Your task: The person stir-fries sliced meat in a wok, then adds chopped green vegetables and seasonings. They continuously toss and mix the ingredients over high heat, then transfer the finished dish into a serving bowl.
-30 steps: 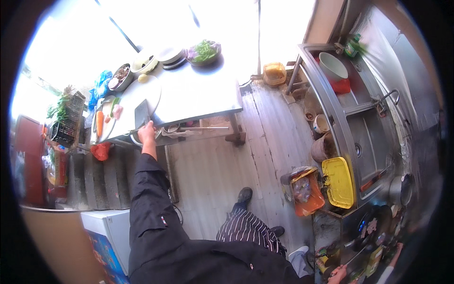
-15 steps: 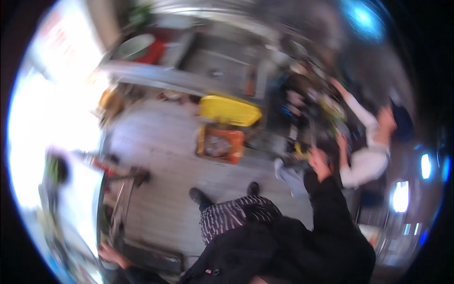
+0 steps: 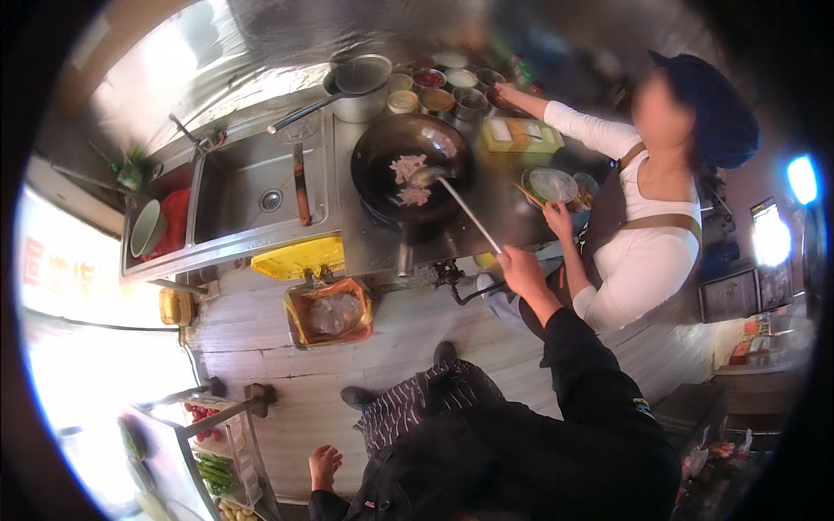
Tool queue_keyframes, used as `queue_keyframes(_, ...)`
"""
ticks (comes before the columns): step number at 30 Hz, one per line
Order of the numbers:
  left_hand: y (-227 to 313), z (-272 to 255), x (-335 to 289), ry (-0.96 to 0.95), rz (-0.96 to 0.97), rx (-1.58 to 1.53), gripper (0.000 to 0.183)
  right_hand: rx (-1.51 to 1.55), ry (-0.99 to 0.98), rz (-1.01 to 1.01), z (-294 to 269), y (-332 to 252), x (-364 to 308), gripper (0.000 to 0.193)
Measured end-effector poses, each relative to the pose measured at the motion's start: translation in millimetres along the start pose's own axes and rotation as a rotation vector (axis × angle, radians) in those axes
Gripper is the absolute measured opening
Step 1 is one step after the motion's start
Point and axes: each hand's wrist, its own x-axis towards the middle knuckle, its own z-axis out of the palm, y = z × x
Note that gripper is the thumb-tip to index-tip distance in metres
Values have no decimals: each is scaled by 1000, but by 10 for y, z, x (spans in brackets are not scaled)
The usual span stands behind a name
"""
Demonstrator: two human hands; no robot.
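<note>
A long-handled ladle (image 3: 469, 213) runs from my right hand (image 3: 523, 271), which is closed around its handle end. Its bowl rests among pale slices of meat (image 3: 408, 168) inside a dark wok (image 3: 373, 143). The wok sits on the steel stove counter, its stubby handle (image 3: 406, 253) pointing back toward me. Low beside my body hangs my left hand (image 3: 324, 467), empty, with fingers loosely bent and apart. It is closest to a rack holding green and red vegetables (image 3: 215, 471), without touching it.
At right, a co-worker (image 3: 647, 204) reaches toward several seasoning bowls (image 3: 437, 102) while holding a plate (image 3: 553, 185). Left of the wok is a steel sink (image 3: 248, 233); a pot with a strainer (image 3: 360, 100) stands behind. An orange lined bin (image 3: 300, 334) with a yellow lid (image 3: 295, 258) sits on the floor.
The view has swung and sharpened, bringing the wok to the middle. My left hand has come away from the rack table toward my body. The right hand still grips the ladle.
</note>
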Motion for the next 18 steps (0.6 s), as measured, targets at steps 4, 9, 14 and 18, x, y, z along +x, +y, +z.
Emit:
queue_keyframes(4, 377, 379, -159, 31, 52, 54, 32, 135, -79, -140, 198, 113, 263, 20)
queue_keyframes(9, 856, 866, -107, -19, 184, 83, 35, 293, 28, -92, 316, 80, 503, 23)
queue_keyframes(14, 1046, 1201, 546, -120, 171, 204, 32, 324, -90, -14, 281, -25, 646, 23)
queue_keyframes(18, 1290, 1442, 1493, -408, 223, 258, 27, 281, -183, -64, 194, -31, 674, 25)
